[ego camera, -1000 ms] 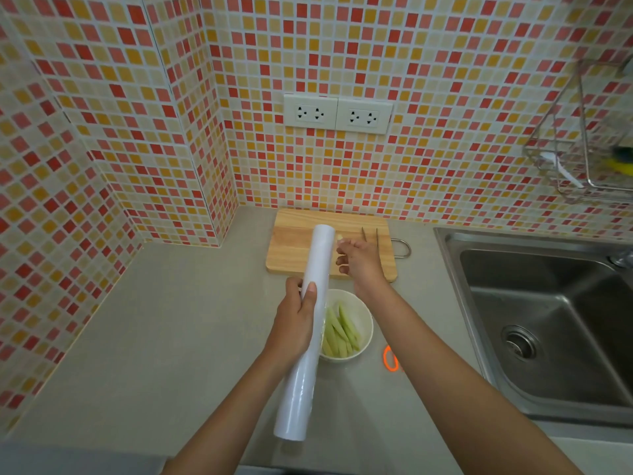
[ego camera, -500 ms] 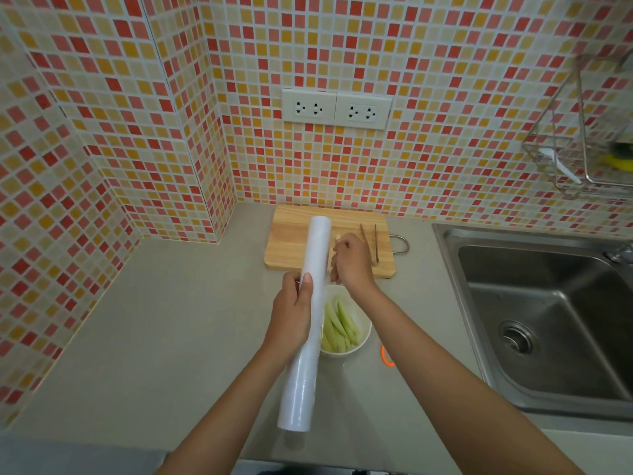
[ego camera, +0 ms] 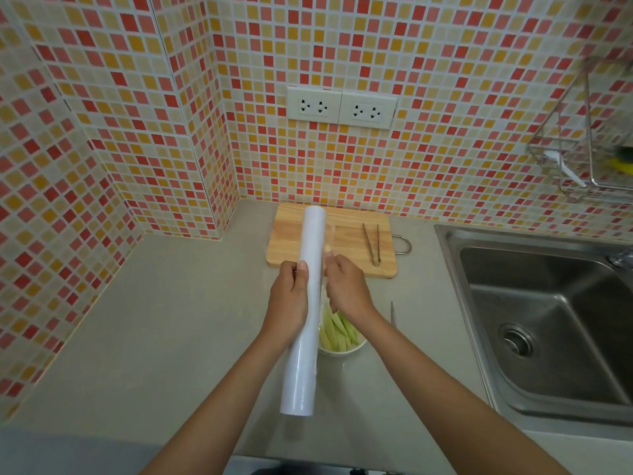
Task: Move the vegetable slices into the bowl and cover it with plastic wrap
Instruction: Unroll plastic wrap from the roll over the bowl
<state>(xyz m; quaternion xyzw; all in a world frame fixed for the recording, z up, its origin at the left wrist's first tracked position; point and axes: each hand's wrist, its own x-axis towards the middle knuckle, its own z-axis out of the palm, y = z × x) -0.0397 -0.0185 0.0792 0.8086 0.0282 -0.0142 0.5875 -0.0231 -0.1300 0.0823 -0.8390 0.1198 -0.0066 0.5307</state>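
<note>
Both hands worked a roll of plastic wrap above the bowl.

The left hand gripped the roll's middle; the right hand pinched at its edge, fingers curled. Pale green vegetable slices lay in the white bowl on the grey counter. Metal tongs rested on the wooden cutting board. No writing was legible on the roll.

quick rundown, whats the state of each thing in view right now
plastic wrap roll: lifted above the bowl, gripped by the left hand
right hand: fingers at the roll's side, picking at the film edge
bowl: on the counter, uncovered
vegetable slices: in the bowl
cutting board: bare of slices
tongs: lying on the board
sink: empty
</note>
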